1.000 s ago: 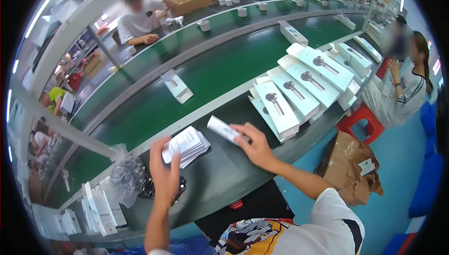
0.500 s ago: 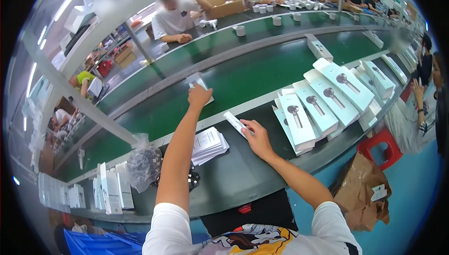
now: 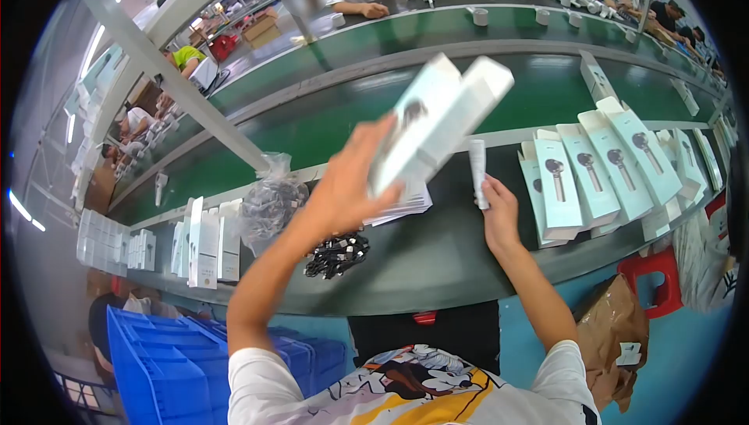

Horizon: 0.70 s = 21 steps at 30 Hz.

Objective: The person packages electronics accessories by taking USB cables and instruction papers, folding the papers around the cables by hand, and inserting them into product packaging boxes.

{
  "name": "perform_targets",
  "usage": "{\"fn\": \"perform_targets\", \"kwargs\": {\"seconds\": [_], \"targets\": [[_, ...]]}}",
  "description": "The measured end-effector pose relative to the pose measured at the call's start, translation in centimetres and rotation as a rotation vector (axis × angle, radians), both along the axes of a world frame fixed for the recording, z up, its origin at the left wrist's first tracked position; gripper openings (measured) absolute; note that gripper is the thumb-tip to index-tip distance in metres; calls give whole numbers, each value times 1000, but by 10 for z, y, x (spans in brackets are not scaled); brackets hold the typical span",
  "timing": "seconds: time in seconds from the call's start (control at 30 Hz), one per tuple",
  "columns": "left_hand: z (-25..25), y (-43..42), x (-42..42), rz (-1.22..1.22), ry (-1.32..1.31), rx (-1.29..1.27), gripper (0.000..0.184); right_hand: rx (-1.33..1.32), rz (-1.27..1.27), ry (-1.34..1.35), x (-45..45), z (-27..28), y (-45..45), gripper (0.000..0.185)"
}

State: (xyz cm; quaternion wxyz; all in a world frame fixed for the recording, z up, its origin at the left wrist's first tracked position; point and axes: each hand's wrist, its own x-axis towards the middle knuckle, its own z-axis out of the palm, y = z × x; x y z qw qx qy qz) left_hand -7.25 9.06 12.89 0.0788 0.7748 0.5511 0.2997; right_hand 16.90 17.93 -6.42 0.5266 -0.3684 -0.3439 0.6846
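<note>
My left hand (image 3: 351,179) grips a pale white carton (image 3: 441,129) with a device picture printed on it. The carton is tilted and raised in front of me, slightly blurred, its flap end pointing up and right. In my right hand (image 3: 499,205) is a slim white stick-like object (image 3: 478,171), held upright over the dark worktop; its kind is unclear. A stack of white printed leaflets (image 3: 406,205) lies behind the left hand, partly hidden. Black cables (image 3: 337,255) are heaped below that forearm.
Overlapping cartons (image 3: 593,179) lean at the right of the worktop (image 3: 421,269). A clear plastic bag (image 3: 269,207) and upright cartons (image 3: 204,246) stand left. Beyond runs a green conveyor belt (image 3: 343,129). Blue crates (image 3: 168,363), a red stool (image 3: 659,285) and a brown paper bag (image 3: 612,339) are below.
My left hand has lifted the carton off the green belt and brought it nearer. My right hand still holds the white object, now turned more upright. The view has shifted.
</note>
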Motion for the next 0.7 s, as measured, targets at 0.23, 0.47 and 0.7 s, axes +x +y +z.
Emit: {"fn": "perform_targets", "kwargs": {"seconds": [0.23,0.47,0.7], "targets": [[-76,-138,-17,-39,215,-385,83,69,-84,-104,47,13,-74,31],[-115,-148,-22,34,143,-374,83,821,230,-840,41,52,-75,19],[-113,-145,-26,-10,128,-351,85,998,331,-997,37,60,-59,20]]}}
